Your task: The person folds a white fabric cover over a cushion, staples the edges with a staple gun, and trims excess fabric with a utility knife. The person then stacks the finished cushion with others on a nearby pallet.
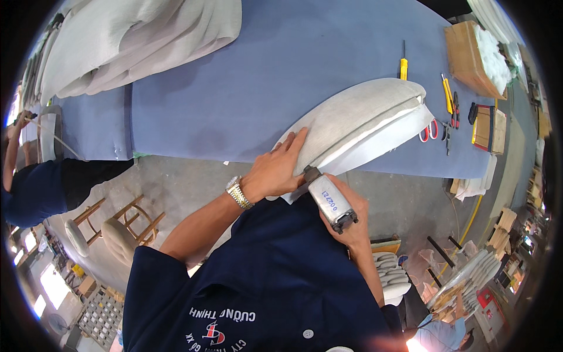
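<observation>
A light grey upholstered seat pad (352, 114), long and curved, lies partly on the blue-covered table and reaches over its near edge toward my body. Along its right side runs a strip of white lining (381, 141). My left hand (277, 167) rests on the near end of the pad, fingers stretched out over the grey fabric. My right hand (355, 214) is wrapped round a silver staple gun (329, 198), whose dark nose meets the pad's near edge beside my left thumb. The exact contact point is hidden under the tool.
Grey fabric (146, 41) is heaped at the table's far left. On the right lie a yellow-handled screwdriver (403, 67), red-handled scissors (429, 130), a yellow cutter (447, 94) and pliers (456, 108). A cardboard box (469, 58) holds white stuffing. Wooden stools (126, 234) and a co-worker (41, 188) are at left.
</observation>
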